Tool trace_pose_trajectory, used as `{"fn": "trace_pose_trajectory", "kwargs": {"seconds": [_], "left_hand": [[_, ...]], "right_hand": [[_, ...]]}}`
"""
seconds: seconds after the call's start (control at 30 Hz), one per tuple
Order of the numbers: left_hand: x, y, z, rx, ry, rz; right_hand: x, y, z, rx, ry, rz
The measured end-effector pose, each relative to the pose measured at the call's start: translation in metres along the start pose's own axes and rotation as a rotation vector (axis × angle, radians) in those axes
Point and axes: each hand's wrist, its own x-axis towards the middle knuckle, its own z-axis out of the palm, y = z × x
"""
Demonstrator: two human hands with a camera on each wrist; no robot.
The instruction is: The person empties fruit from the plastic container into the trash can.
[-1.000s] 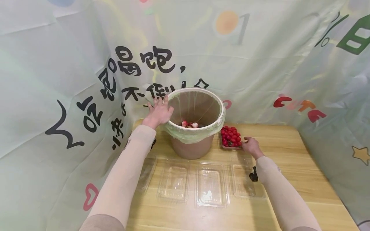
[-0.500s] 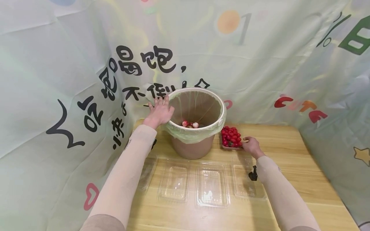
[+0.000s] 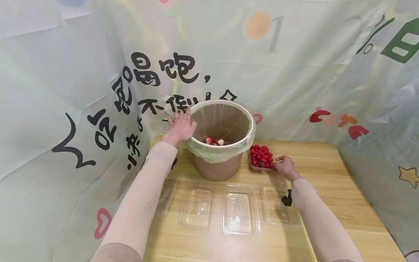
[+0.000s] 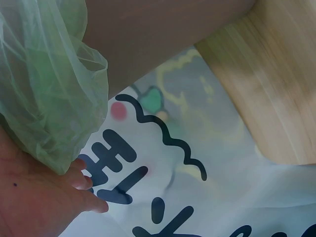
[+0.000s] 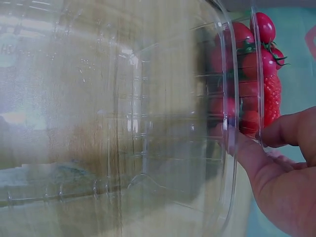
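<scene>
Fingers spread, my left hand (image 3: 181, 127) rests on the left rim of a brown bin (image 3: 216, 169) lined with a thin green plastic bag (image 3: 212, 155). In the left wrist view this bag (image 4: 49, 89) hangs down over the hand. At the bin's right, my right hand (image 3: 285, 167) pinches the near right edge of a clear plastic box (image 3: 262, 169) heaped with cherry tomatoes (image 3: 262, 154). Seen from the right wrist, thumb and fingers grip the box wall, with stemmed tomatoes (image 5: 242, 64) and a bumpy red patch (image 5: 271, 96) behind it.
Several clear plastic trays (image 3: 240, 207) lie in a row on the wooden table (image 3: 222, 251) before the bin. A few round red and pale fruits (image 3: 220, 142) show inside the bin. Printed cloth walls (image 3: 278, 83) stand behind and at both sides.
The tomato box has shifted slightly toward me with my right hand at its edge. My left hand has stayed on the bin's rim.
</scene>
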Motion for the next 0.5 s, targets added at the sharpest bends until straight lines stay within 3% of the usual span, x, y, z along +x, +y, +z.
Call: {"fn": "trace_pose_trajectory", "kwargs": {"seconds": [0.5], "left_hand": [[0.002, -0.002, 0.001, -0.015, -0.009, 0.002]], "right_hand": [[-0.012, -0.006, -0.01, 0.1, 0.108, 0.016]]}}
